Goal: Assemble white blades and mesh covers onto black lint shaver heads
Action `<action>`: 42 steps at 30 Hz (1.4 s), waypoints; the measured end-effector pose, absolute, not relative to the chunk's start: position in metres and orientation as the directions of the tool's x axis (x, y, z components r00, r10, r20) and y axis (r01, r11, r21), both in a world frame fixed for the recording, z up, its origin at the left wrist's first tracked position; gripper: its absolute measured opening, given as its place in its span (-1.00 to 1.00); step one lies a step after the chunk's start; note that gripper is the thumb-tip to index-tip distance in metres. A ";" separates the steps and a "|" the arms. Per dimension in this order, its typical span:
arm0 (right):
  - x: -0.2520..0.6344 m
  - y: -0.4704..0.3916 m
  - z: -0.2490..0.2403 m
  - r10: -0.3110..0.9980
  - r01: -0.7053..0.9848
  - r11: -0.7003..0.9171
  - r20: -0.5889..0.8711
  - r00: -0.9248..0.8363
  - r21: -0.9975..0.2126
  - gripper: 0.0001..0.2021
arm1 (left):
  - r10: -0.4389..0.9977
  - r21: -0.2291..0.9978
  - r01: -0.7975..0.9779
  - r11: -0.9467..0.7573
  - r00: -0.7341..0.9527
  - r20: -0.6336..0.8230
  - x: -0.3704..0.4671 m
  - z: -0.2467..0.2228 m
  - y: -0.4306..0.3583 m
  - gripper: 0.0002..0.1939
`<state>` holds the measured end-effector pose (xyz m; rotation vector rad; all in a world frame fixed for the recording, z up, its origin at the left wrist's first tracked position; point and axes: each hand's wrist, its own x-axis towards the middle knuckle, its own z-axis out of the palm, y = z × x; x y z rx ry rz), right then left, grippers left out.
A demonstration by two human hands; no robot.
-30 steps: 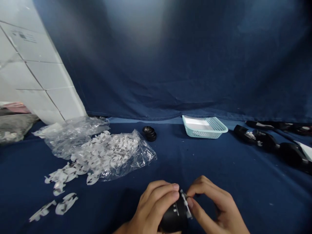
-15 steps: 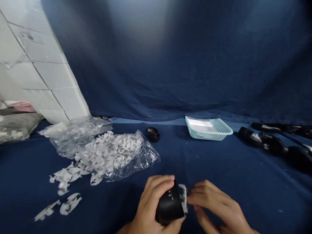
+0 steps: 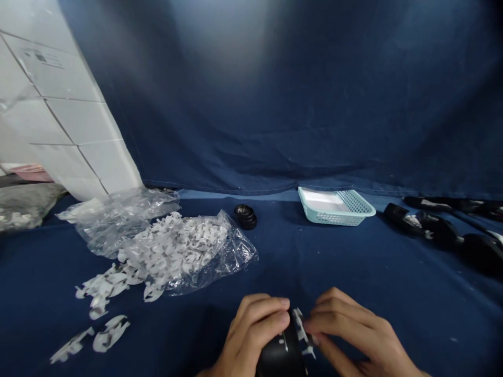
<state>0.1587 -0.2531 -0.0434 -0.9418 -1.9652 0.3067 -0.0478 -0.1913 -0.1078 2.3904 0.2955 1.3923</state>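
My left hand [image 3: 255,335] is wrapped round a black cylindrical housing [image 3: 279,356] with small white marks on its side. At the housing's right end, my right hand [image 3: 353,330] pinches a white plastic piece [image 3: 302,332] between thumb and fingers. That piece stands tilted close to the open end; whether it touches the rim I cannot tell. Similar white plastic pieces [image 3: 176,251] lie heaped on a clear plastic bag [image 3: 236,262] to the left. Two of them, one a loose white piece [image 3: 111,333], lie apart at the lower left.
A small stack of black rings [image 3: 245,216] stands behind the hands. Farther right is a light blue basket [image 3: 334,217] with white paper in it. Several black housings [image 3: 436,228] lie at the right edge. A blue curtain [image 3: 275,104] hangs behind; white boxes [image 3: 90,125] stand at left.
The black housing and my left hand have moved slightly right and down. The white piece in my right hand has turned to a more slanted angle.
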 end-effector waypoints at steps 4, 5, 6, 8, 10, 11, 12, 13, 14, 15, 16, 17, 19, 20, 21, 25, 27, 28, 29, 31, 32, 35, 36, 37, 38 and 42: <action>0.164 -0.255 -0.038 0.725 0.505 0.681 0.586 -0.361 -0.531 -0.81 | 0.329 0.398 -0.023 -0.917 0.521 0.788 -0.048 -0.107 -0.191 -0.34; 0.165 -0.255 -0.037 0.712 0.509 0.693 0.594 -0.375 -0.510 -0.82 | 0.323 0.397 -0.032 -0.917 0.524 0.788 -0.048 -0.107 -0.191 -0.35; 0.165 -0.256 -0.037 0.701 0.518 0.701 0.603 -0.379 -0.490 -0.83 | 0.320 0.397 -0.038 -0.917 0.525 0.789 -0.048 -0.107 -0.191 -0.36; 0.165 -0.256 -0.038 0.697 0.557 0.696 0.613 -0.372 -0.452 -0.84 | 0.327 0.402 -0.034 -0.915 0.522 0.788 -0.048 -0.107 -0.191 -0.37; 0.163 -0.256 -0.041 0.723 0.632 0.653 0.591 -0.357 -0.417 -0.84 | 0.340 0.410 -0.022 -0.912 0.517 0.785 -0.048 -0.107 -0.192 -0.37; 0.162 -0.256 -0.043 0.736 0.669 0.630 0.579 -0.350 -0.395 -0.83 | 0.351 0.417 -0.016 -0.909 0.512 0.784 -0.047 -0.107 -0.192 -0.37; 0.160 -0.256 -0.045 0.740 0.697 0.614 0.576 -0.347 -0.371 -0.81 | 0.363 0.428 -0.014 -0.904 0.505 0.783 -0.047 -0.107 -0.193 -0.37; 0.158 -0.256 -0.046 0.745 0.719 0.600 0.572 -0.344 -0.349 -0.80 | 0.380 0.446 -0.013 -0.895 0.500 0.778 -0.046 -0.106 -0.194 -0.37; 0.157 -0.256 -0.048 0.744 0.735 0.592 0.576 -0.339 -0.331 -0.79 | 0.403 0.470 -0.012 -0.883 0.493 0.771 -0.045 -0.105 -0.195 -0.37; 0.155 -0.256 -0.048 0.739 0.746 0.587 0.585 -0.335 -0.315 -0.78 | 0.431 0.498 -0.012 -0.867 0.485 0.761 -0.044 -0.104 -0.197 -0.37; 0.153 -0.257 -0.049 0.740 0.755 0.580 0.586 -0.330 -0.306 -0.78 | 0.459 0.528 -0.013 -0.849 0.478 0.749 -0.044 -0.102 -0.198 -0.37; 0.152 -0.257 -0.049 0.742 0.764 0.570 0.587 -0.323 -0.301 -0.79 | 0.485 0.557 -0.015 -0.830 0.474 0.735 -0.043 -0.100 -0.200 -0.36; 0.148 -0.258 -0.047 0.740 0.774 0.559 0.599 -0.305 -0.297 -0.80 | 0.538 0.618 -0.021 -0.786 0.468 0.701 -0.043 -0.097 -0.203 -0.37; 0.147 -0.258 -0.045 0.734 0.775 0.558 0.610 -0.297 -0.295 -0.80 | 0.562 0.644 -0.024 -0.765 0.463 0.685 -0.043 -0.096 -0.204 -0.38; 0.145 -0.259 -0.044 0.730 0.776 0.557 0.619 -0.289 -0.295 -0.80 | 0.580 0.665 -0.029 -0.747 0.460 0.672 -0.043 -0.095 -0.205 -0.38; 0.143 -0.258 -0.035 0.748 0.780 0.553 0.587 -0.311 -0.293 -0.80 | 0.609 0.693 -0.045 -0.719 0.440 0.660 -0.044 -0.095 -0.204 -0.39; 0.145 -0.256 -0.030 0.781 0.788 0.551 0.504 -0.369 -0.276 -0.80 | 0.626 0.708 -0.048 -0.704 0.429 0.651 -0.045 -0.096 -0.204 -0.39; 0.145 -0.255 -0.028 0.788 0.794 0.553 0.470 -0.398 -0.254 -0.80 | 0.637 0.718 -0.048 -0.694 0.423 0.644 -0.045 -0.096 -0.204 -0.39; 0.146 -0.254 -0.026 0.787 0.798 0.560 0.446 -0.427 -0.224 -0.80 | 0.648 0.729 -0.049 -0.682 0.423 0.634 -0.046 -0.096 -0.204 -0.37; 0.147 -0.252 -0.024 0.768 0.802 0.578 0.432 -0.473 -0.150 -0.79 | 0.671 0.757 -0.044 -0.651 0.432 0.602 -0.047 -0.096 -0.205 -0.34; 0.147 -0.251 -0.024 0.757 0.803 0.584 0.432 -0.489 -0.114 -0.78 | 0.683 0.774 -0.043 -0.632 0.442 0.582 -0.048 -0.095 -0.206 -0.34; 0.146 -0.250 -0.026 0.737 0.801 0.596 0.433 -0.519 -0.053 -0.75 | 0.735 0.842 -0.060 -0.537 0.458 0.501 -0.050 -0.091 -0.207 -0.35; 0.145 -0.249 -0.027 0.732 0.800 0.599 0.436 -0.523 -0.046 -0.74 | 0.753 0.873 -0.080 -0.482 0.472 0.459 -0.050 -0.090 -0.207 -0.35; 0.145 -0.249 -0.029 0.731 0.798 0.601 0.435 -0.525 -0.047 -0.73 | 0.768 0.906 -0.104 -0.411 0.496 0.405 -0.050 -0.088 -0.207 -0.36; 0.145 -0.249 -0.030 0.729 0.794 0.605 0.436 -0.527 -0.051 -0.73 | 0.776 0.934 -0.134 -0.332 0.524 0.351 -0.050 -0.086 -0.208 -0.36; 0.145 -0.250 -0.029 0.735 0.787 0.610 0.438 -0.518 -0.091 -0.75 | 0.770 0.966 -0.244 -0.089 0.599 0.222 -0.049 -0.080 -0.213 -0.36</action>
